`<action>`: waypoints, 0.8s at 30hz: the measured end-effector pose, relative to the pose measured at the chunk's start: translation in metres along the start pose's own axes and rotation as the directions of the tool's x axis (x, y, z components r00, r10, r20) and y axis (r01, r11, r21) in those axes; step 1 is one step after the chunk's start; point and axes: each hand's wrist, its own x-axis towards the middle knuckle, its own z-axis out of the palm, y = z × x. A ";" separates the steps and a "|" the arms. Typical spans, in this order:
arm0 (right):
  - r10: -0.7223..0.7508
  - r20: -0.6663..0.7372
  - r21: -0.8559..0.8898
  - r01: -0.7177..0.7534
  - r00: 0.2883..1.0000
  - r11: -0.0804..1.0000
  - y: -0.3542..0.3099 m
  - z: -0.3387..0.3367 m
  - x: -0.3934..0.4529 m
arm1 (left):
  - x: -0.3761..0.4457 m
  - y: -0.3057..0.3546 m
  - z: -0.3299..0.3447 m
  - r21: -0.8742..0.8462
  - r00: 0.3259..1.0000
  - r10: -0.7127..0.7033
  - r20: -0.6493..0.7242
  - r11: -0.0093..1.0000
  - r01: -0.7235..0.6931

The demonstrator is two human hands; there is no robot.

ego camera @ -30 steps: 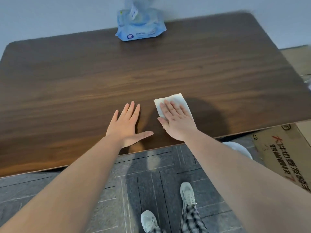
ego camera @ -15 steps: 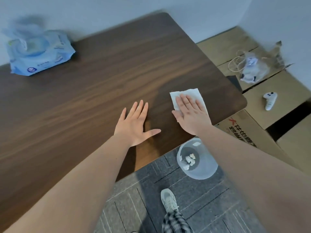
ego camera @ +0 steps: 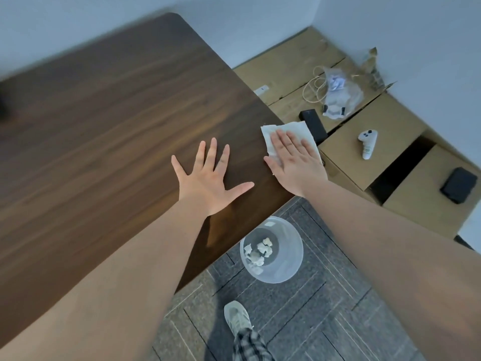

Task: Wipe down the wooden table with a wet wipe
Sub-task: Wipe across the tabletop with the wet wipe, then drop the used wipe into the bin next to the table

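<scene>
Right hand (ego camera: pixel 296 162) lies flat, palm down, fingers together and extended, pressing the wet wipe (ego camera: pixel 283 131) onto the wooden table (ego camera: pixel 104 121); it is not gripping the wipe, only pinning it under the palm and fingers. Wipe is white, unfolded, sitting at the table's right edge near the front corner, with part of it hanging past the edge on the far right side. Left hand (ego camera: pixel 208 181) rests flat on the tabletop just beside the right one, fingers spread, thumb pointing toward the right hand, holding nothing. Both forearms are bare and reach in from the bottom of the view. Table surface is dark brown with visible grain; its far corner is rounded. On the grey patterned floor below the front edge stands a clear plastic bin (ego camera: pixel 286 267) with several crumpled white wads (ego camera: pixel 259 252) in the bottom. One light sneaker (ego camera: pixel 236 317) and a plaid trouser cuff show near the bottom edge. To the right of the table are cardboard boxes (ego camera: pixel 364 142); on them lie a white handheld controller (ego camera: pixel 367 142), a clear plastic bag (ego camera: pixel 338 95) with a loop of cord beside it, and two black objects I cannot identify.
</scene>
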 end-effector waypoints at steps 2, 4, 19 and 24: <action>-0.011 -0.023 0.007 0.011 1.000 1.000 0.003 0.000 0.001 | 0.002 0.002 0.001 0.004 1.000 -0.006 -0.022 1.000 0.006; -0.021 -0.046 0.013 0.022 0.999 1.000 0.004 0.002 0.000 | 0.001 0.002 0.003 0.005 0.999 -0.003 -0.043 1.000 0.003; 0.022 -0.432 0.425 0.182 0.902 0.887 0.004 0.039 -0.109 | -0.003 0.001 0.002 -0.011 0.998 0.004 -0.065 1.000 -0.005; 0.230 -0.125 0.644 -0.098 0.965 0.759 0.015 0.059 -0.143 | -0.003 0.002 0.003 0.000 0.996 0.006 -0.091 1.000 -0.006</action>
